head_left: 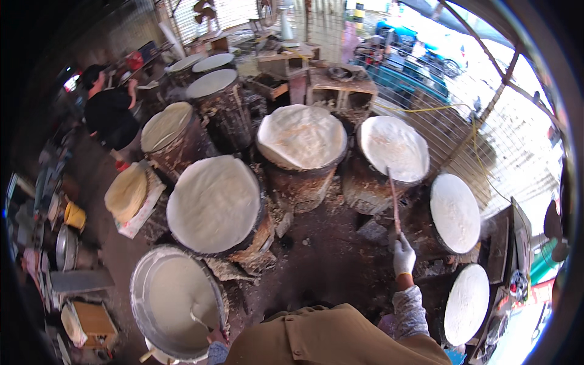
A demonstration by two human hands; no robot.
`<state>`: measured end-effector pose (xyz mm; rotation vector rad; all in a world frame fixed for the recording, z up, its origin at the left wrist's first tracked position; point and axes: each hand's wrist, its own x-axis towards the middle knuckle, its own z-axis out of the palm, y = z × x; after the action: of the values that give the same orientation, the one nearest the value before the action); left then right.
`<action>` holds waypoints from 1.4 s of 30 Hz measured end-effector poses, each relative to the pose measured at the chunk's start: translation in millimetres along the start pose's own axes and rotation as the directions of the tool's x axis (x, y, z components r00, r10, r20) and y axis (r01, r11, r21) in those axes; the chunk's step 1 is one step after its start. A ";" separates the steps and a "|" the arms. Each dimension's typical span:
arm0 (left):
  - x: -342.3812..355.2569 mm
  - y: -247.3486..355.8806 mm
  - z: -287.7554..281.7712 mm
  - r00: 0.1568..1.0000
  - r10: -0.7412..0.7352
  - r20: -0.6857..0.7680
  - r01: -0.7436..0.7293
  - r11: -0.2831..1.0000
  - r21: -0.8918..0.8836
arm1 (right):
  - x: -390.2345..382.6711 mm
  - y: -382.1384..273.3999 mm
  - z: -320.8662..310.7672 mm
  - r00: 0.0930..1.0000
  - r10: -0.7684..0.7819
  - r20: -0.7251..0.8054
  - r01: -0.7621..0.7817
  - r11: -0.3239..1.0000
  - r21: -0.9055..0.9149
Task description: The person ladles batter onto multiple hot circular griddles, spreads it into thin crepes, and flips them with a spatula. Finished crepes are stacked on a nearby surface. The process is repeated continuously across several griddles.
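Observation:
My right hand (404,260), in a pale glove, is closed on a long thin stick (395,213). The stick's far tip touches the edge of a white sheet (393,146) on a round drum-top griddle. My left hand (216,336), partly hidden at the lower edge, is closed on the handle of a metal ladle (196,320). The ladle dips into a large metal pot (137,292) of creamy white batter. Beside the pot, another griddle bears a wrinkled white sheet (213,204). Two more white-covered griddles (455,213) stand at the right of my right hand.
Several more drum griddles (301,137) stand ahead, near a wooden stand (340,91). A stack of pale sheets (126,191) sits at left, near a yellow bucket (75,216). A person in black (108,112) works at back left. A wire fence (450,140) runs along the right.

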<state>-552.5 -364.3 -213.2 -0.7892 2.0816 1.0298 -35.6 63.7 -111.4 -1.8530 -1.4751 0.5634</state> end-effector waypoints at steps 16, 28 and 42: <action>-70.1 54.5 -72.7 0.851 0.487 -0.194 -0.491 0.610 -0.623 | -248.2 -78.1 67.6 0.578 0.265 0.772 -0.736 0.578 0.353; -141.9 136.0 -97.6 0.643 0.758 0.113 -0.303 0.387 -0.871 | -311.6 -111.8 35.7 0.657 0.319 0.684 -0.664 0.674 0.324; -210.8 185.0 -87.3 -0.165 0.892 0.421 0.075 0.437 -0.896 | -372.5 -99.1 27.6 0.765 0.494 0.413 -0.639 0.664 0.389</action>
<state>-593.5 -298.2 70.0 0.6998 0.4309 2.0631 -217.3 -276.5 -87.4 -1.8127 -0.7200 1.4279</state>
